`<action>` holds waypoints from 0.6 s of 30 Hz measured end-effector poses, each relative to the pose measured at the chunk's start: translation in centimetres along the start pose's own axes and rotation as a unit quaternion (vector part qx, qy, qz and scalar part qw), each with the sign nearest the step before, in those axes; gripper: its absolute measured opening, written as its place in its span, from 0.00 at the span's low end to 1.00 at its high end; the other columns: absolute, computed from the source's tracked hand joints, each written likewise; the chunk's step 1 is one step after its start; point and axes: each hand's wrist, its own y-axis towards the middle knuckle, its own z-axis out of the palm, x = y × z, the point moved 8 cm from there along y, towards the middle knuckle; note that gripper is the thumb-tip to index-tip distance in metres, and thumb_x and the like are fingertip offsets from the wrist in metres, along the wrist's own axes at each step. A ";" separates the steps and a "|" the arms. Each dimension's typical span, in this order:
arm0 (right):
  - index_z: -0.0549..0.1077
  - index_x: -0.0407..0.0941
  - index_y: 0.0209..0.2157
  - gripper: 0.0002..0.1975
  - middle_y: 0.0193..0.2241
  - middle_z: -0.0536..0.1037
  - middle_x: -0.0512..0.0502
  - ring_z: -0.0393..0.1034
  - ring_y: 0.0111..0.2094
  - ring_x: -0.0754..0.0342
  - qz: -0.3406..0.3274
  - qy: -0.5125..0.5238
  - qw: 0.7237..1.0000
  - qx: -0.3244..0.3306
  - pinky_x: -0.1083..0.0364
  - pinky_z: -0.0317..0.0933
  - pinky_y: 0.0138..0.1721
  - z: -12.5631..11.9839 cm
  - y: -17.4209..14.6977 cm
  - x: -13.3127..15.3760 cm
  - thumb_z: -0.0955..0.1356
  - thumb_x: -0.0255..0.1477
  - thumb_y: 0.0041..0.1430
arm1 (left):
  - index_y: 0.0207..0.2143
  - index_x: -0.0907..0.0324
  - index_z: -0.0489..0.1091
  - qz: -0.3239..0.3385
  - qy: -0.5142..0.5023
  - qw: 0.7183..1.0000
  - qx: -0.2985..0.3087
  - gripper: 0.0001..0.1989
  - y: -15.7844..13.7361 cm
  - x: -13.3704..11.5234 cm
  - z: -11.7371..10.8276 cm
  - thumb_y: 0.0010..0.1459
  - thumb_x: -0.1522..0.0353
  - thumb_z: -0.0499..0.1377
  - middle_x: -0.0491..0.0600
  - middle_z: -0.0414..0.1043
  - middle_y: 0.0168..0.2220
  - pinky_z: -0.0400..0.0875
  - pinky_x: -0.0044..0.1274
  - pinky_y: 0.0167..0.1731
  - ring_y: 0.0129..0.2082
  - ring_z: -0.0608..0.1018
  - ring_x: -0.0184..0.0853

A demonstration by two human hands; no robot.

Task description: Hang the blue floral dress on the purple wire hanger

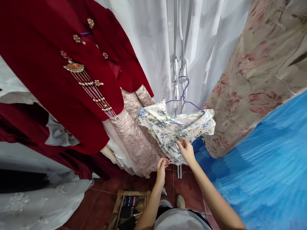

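A short-sleeved white floral blouse (165,134) with blue and yellow flowers hangs in front of me on a purple hanger (184,95). My right hand (187,151) is at the blouse's front, thumb and fingertips pinched on the fabric below the V-shaped neckline. Lower down, my left hand (162,167) is beside the blouse's bottom left edge. Its fingers are loosely bent and a little apart, with the tips close to the fabric; whether they touch it is unclear. The purple hanger's hook meets a hanging cluster of white hangers (177,72).
To the left hang a dark red jacket (105,80) with beaded ornaments and a pink brocade garment (134,137). A beige floral dress (240,105) and blue tulle (268,159) hang on the right. White curtains (148,41) are behind. A wooden crate (118,204) stands on the red tiled floor (187,182).
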 end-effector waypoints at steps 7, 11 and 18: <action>0.79 0.42 0.38 0.22 0.25 0.81 0.42 0.75 0.31 0.44 0.050 -0.154 0.984 -0.068 0.53 0.59 0.33 2.4 4.7 2.3 0.66 0.47 0.61 | 0.30 0.61 0.72 0.094 0.092 0.972 0.195 0.20 -1.8 -3.6 6.6 0.59 0.52 0.60 0.51 0.75 0.29 0.71 0.28 0.38 0.32 0.77 0.37; 0.78 0.42 0.31 0.18 0.23 0.79 0.44 0.72 0.25 0.49 0.047 -0.115 0.991 -0.049 0.54 0.57 0.30 3.1 5.0 2.3 0.67 0.43 0.60 | 0.37 0.60 0.73 0.170 0.151 0.955 0.189 0.13 -1.0 -6.1 7.1 0.63 0.59 0.57 0.52 0.76 0.36 0.71 0.29 0.43 0.39 0.78 0.39; 0.69 0.45 0.19 0.19 0.14 0.72 0.50 0.64 0.17 0.56 0.079 0.101 0.990 0.060 0.58 0.56 0.21 4.7 -1.6 0.5 0.72 0.44 0.51 | 0.48 0.57 0.70 0.349 0.200 0.911 0.090 0.15 1.8 -11.3 7.3 0.58 0.66 0.60 0.55 0.74 0.48 0.70 0.33 0.51 0.49 0.76 0.42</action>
